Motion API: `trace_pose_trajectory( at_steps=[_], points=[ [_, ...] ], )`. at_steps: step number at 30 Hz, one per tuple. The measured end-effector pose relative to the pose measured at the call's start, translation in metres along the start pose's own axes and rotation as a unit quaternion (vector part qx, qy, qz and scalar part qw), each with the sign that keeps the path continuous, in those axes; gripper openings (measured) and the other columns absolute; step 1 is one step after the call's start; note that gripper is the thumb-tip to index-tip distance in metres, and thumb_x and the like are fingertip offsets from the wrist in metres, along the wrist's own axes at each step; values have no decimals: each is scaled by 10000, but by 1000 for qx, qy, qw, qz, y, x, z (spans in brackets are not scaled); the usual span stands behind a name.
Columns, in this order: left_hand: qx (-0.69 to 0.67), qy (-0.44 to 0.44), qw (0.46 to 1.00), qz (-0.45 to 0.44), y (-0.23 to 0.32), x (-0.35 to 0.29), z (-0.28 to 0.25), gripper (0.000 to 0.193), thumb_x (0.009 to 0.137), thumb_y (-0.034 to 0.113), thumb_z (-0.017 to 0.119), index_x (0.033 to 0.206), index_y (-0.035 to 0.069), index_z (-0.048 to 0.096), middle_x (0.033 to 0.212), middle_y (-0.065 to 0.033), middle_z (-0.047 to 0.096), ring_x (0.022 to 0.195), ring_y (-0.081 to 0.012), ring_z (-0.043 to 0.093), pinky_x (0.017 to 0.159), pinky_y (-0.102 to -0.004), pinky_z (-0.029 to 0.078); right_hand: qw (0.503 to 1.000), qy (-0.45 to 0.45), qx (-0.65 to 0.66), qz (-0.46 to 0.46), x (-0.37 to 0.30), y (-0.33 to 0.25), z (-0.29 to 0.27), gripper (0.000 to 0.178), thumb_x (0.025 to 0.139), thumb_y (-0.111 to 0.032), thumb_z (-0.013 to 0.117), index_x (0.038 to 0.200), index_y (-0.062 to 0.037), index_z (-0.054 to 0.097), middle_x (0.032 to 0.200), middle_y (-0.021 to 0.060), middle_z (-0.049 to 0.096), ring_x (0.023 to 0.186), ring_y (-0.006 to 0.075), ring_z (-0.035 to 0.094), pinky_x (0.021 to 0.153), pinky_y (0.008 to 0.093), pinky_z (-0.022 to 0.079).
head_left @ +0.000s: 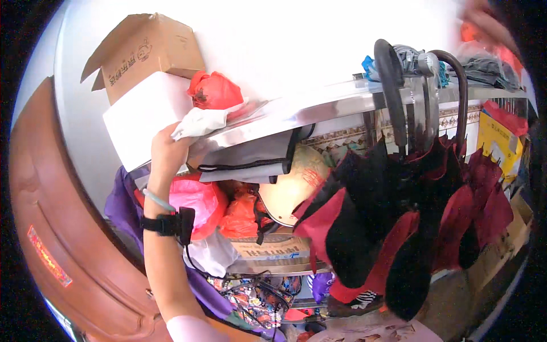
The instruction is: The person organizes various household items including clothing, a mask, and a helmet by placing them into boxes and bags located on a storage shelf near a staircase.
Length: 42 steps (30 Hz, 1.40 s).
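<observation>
My left hand reaches up to the edge of the metal shelf, closed on a crumpled white cloth that lies over the edge. Right behind the cloth sits a knotted red plastic bag, beside a white box. At the far upper right, a hand, apparently my right hand, is smeared by motion next to a red bag and a pile of grey folded fabric; its fingers cannot be made out. A wristband with a small black device is on my left wrist.
Black and dark red umbrellas hang from the shelf by curved handles. Underneath are a cream helmet, a pink bag, an orange-red bag and a cardboard box. An open carton tops the white box. A brown door stands left.
</observation>
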<state>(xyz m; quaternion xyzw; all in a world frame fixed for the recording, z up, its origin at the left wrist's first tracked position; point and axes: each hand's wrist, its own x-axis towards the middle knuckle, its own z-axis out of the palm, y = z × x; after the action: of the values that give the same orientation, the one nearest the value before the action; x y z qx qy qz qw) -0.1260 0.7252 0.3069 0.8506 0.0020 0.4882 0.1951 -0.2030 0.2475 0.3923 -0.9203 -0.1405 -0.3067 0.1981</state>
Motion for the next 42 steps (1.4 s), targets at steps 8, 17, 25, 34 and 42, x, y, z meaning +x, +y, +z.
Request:
trace_pose_trajectory(
  at_steps=[8, 17, 25, 34, 42],
  points=[
    [-122, -45, 991, 44, -35, -27, -69, 217, 763, 68, 558, 959, -19, 586, 857, -67, 632, 787, -138, 576, 702, -277, 453, 901, 69, 30, -427, 176, -140, 146, 354, 746, -271, 560, 953, 16, 580, 752, 154, 617, 628, 280, 616, 523, 382, 503],
    [-282, -64, 955, 65, -61, -15, -13, 159, 793, 126, 517, 895, 11, 556, 787, -38, 569, 731, -105, 508, 670, -242, 414, 956, -95, -8, -277, 232, -270, 253, 930, 586, -597, 639, 1169, 95, 426, 1138, 267, 503, 1045, 348, 512, 865, 389, 425],
    [-246, -47, 966, 69, -58, -16, -12, 181, 796, 193, 519, 854, 25, 554, 686, -61, 565, 626, -120, 528, 588, -260, 420, 969, -62, -113, -211, 225, -291, 262, 586, 556, -487, 677, 984, -88, 643, 1007, 134, 616, 901, 253, 596, 764, 356, 468],
    [-222, -20, 972, 76, -59, -16, -11, 195, 790, 205, 525, 850, 22, 559, 695, -83, 573, 638, -131, 539, 601, -265, 420, 970, -135, 142, -146, 225, -222, 235, 711, 545, -448, 645, 1049, 45, 564, 1124, 196, 522, 993, 326, 533, 792, 468, 447],
    [-246, -12, 966, 80, -65, -15, -10, 231, 782, 211, 541, 891, 8, 564, 761, -84, 588, 691, -142, 533, 651, -273, 429, 957, -176, 174, -152, 193, -176, 218, 835, 554, -522, 686, 1148, 30, 486, 1150, 191, 505, 1084, 299, 474, 884, 429, 393]
  ],
)
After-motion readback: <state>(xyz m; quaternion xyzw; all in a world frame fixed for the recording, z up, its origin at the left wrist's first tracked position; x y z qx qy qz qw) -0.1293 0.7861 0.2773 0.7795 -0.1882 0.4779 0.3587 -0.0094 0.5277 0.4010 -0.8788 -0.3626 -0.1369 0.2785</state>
